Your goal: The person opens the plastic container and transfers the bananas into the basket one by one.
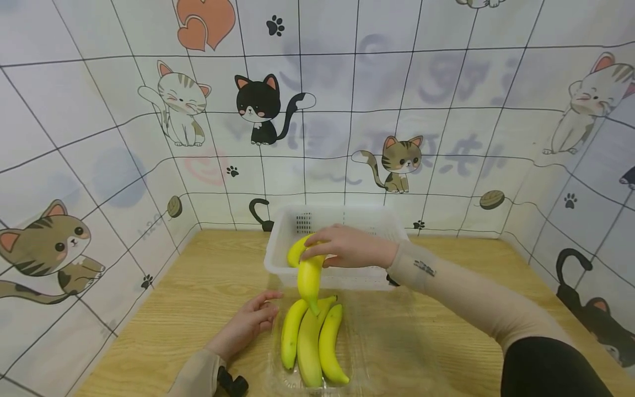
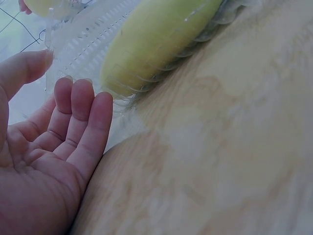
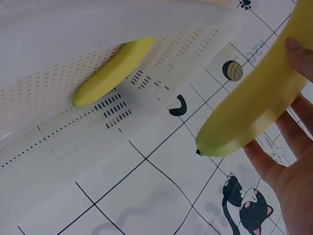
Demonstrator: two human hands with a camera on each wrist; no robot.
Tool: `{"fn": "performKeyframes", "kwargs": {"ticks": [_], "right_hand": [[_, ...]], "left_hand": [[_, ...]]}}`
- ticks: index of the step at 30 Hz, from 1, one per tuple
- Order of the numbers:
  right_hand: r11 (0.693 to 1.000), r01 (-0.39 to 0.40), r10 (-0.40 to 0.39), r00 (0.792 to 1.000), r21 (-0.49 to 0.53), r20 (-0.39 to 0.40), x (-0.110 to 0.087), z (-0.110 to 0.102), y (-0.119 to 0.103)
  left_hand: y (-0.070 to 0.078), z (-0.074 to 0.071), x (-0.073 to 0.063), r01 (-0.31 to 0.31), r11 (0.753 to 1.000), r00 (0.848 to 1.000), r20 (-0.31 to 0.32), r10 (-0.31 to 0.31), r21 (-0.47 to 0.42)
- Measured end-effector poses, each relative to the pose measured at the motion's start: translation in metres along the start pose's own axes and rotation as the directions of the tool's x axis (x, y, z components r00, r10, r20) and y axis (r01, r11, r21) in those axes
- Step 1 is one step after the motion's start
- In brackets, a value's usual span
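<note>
My right hand grips a yellow banana over the front rim of a white perforated basket. Its stem end points down toward the clear plastic container in front. In the right wrist view, thumb and fingers wrap round the fruit from either side. Another banana lies inside the basket. Several bananas lie side by side in the clear container. Beside that container's left edge is my left hand, palm turned up and fingers loosely bent, holding nothing; its fingertips are right at the plastic wall.
A clear plastic lid-like sheet extends right of the container on the wooden table. Behind the basket rises a white tiled-pattern wall with cat drawings, and similar walls flank both sides.
</note>
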State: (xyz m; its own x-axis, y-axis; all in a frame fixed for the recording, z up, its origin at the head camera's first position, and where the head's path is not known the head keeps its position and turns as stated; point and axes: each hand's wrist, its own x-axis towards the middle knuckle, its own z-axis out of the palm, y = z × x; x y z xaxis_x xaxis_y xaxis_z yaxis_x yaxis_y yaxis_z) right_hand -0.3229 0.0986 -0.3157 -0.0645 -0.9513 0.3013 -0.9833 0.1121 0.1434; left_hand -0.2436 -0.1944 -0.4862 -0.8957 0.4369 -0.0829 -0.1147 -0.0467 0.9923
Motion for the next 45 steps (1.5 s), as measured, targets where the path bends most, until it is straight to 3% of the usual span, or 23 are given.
{"fn": "performKeyframes", "kwargs": {"ticks": [25,45], "right_hand": [[0.991,-0.13,0.127,0.989,0.03,0.072,0.002,-0.004,0.022],[0.973,-0.227,0.22,0.969,0.05,0.108,0.004,0.006,0.042]], "left_hand": [[0.0,-0.001,-0.002,-0.034,0.999,0.999,0.028,0.034,-0.008],[0.0,-0.002,-0.002,-0.035,0.999,0.999,0.033,0.035,-0.014]]}}
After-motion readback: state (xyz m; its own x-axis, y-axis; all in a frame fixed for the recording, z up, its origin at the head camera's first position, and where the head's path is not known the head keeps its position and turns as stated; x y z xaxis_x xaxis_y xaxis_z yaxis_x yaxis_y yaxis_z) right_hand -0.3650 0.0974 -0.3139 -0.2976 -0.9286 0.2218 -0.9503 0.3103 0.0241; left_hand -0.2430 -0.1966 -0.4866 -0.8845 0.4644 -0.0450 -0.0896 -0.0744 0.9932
